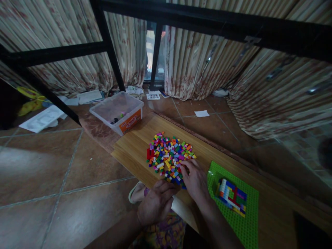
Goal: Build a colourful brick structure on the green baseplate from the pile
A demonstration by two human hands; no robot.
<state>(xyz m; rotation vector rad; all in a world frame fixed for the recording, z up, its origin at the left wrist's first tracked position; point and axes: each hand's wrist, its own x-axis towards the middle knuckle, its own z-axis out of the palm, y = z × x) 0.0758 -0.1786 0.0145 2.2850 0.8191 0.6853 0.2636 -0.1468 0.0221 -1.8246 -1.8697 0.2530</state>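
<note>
A heap of small coloured toy building bricks (169,155) is spread on the wooden bench. My right hand (195,178) reaches into the near right side of the heap, thumb and fingers drawn together at the bricks. Whatever lies between those fingertips is too small to make out. At the bench's near edge, just below the heap, rests my left hand (158,199) with its fingers curled in; its palm is hidden. To the right of my right hand, a green studded baseplate (251,214) carries a low build of blue, red, white and yellow bricks (233,197).
A clear plastic tub (103,112) with an orange label and a few bricks inside stands at the bench's far left end. Papers (89,97) and a white tray (43,119) lie on the tiled floor. Dark metal framing and striped curtains (192,62) rise behind the bench (140,152).
</note>
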